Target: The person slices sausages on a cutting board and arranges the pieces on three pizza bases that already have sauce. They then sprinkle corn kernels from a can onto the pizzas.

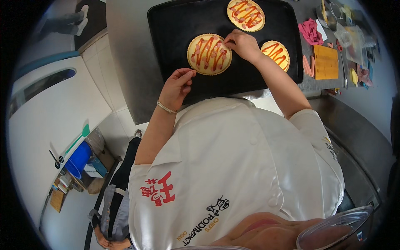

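Note:
On a large black baking tray (175, 50) lies a round, yellow-topped pizza with a crimped rim (209, 55), dressed with zigzags of red sauce and small pink pieces. My left hand (178, 88) pinches its lower left rim between thumb and finger, the other fingers curled in. At the opposite, upper right rim, my right hand (243, 43) is closed in a pinch as well. A second such pizza (246, 16) sits at the tray's far right. Partly behind my right forearm is a third, smaller-looking pizza (276, 53) with red zigzags and no pink pieces visible.
Right of the tray are a wooden cutting board (326, 62), pink sausages (308, 66), a crumpled magenta cloth (311, 31) and a metal bowl (329, 20). The steel table's left edge (125, 75) borders tiled floor. Another person's clasped hands (111, 244) show lower left.

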Motion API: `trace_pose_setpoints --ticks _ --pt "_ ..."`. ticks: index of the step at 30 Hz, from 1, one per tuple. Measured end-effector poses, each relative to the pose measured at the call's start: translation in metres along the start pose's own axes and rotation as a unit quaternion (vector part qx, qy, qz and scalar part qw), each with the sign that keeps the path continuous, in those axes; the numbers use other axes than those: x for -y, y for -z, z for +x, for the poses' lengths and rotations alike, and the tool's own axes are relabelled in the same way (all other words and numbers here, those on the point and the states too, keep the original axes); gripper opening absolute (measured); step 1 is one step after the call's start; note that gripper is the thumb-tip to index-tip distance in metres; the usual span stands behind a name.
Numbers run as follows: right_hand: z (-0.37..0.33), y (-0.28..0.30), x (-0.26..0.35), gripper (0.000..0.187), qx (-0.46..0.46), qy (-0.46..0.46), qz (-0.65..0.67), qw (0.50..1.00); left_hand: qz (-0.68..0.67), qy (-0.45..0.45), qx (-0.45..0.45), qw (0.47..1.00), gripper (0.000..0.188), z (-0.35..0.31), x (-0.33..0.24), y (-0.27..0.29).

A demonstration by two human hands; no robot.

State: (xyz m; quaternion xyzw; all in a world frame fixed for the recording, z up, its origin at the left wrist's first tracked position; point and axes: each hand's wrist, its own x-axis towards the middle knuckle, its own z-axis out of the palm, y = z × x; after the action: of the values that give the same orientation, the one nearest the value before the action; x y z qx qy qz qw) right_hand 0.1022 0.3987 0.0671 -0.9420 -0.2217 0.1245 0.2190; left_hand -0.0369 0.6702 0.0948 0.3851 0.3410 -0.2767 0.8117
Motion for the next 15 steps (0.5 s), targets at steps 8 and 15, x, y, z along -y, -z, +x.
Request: trace_pose_setpoints --ticks 8,15 --pt "-0.019 -0.012 0.026 0.016 -0.123 0.111 0.065 0.984 0.025 0.002 -0.012 1.0 0.014 0.001 0.001 -0.007" --pt "-0.067 -0.03 0.052 0.02 -0.029 0.148 0.018 0.988 0.039 0.024 -0.026 0.999 0.015 0.002 0.002 -0.01"
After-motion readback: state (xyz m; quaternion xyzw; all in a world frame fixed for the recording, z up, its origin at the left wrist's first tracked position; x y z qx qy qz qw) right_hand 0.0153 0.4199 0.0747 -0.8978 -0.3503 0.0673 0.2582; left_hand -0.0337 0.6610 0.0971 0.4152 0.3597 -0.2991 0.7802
